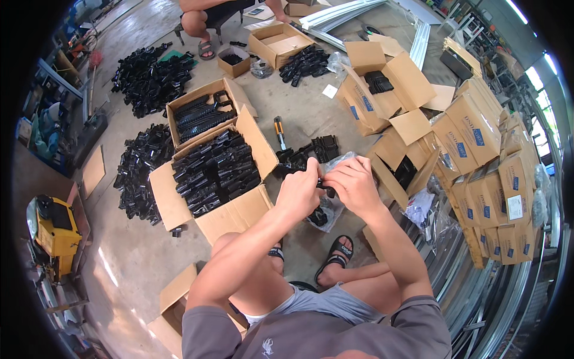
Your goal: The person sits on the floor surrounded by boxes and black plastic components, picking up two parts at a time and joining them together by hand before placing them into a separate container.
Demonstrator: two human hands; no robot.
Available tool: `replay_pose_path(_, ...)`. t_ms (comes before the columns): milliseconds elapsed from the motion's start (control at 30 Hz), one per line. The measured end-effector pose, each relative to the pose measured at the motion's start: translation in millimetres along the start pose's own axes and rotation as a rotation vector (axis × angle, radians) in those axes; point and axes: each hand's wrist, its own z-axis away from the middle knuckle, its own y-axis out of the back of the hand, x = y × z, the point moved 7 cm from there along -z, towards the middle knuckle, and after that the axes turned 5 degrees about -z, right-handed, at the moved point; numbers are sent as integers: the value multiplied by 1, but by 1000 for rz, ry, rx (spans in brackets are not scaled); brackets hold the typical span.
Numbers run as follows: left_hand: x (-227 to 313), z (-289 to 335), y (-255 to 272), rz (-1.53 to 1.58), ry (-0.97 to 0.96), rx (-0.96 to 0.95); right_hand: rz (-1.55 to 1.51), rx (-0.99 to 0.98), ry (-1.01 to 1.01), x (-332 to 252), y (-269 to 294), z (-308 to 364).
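My left hand (298, 194) and my right hand (354, 185) meet in front of me, fingers closed. Between them is a small black plastic part (326, 189), mostly covered by the fingers. Below them on the floor lies a clear plastic bag (330, 218) with black pieces in it. Just beyond my hands is a pile of black plastic parts (318, 148), and a yellow-and-black utility knife (279, 133) lies behind it. On the left stands an open cardboard box (166, 182) packed with rows of black parts (215, 173).
Two heaps of black parts (152, 81) cover the floor at left. Another filled carton (236, 90) stands behind the near one. Open boxes (412, 78) and stacked cartons (472, 137) line the right, beside metal profiles (508, 311). A person (197, 24) sits at the far side.
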Motion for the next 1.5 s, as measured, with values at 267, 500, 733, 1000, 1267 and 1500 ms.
replay_pose_path(267, 0, -1, 9, -19, -7, 17, -99, 41, -48, -2, 3, -4)
replay_pose_path(500, 7, -2, 13, -22, -61, 65, -91, 55, -43, 1, 3, -7)
replay_pose_path(733, 9, -2, 17, 9, -67, 81, -75, 72, -10, -1, 7, -11)
replay_pose_path(1000, 11, -1, 18, 18, -10, 52, -83, 96, 50, -5, 10, -8)
replay_pose_path(1267, 0, 0, 24, 22, 33, 51, -92, 51, 19, -5, 3, -19)
replay_pose_path(1500, 24, -12, 16, -64, 38, 61, -60, 194, 9, 2, 26, -4)
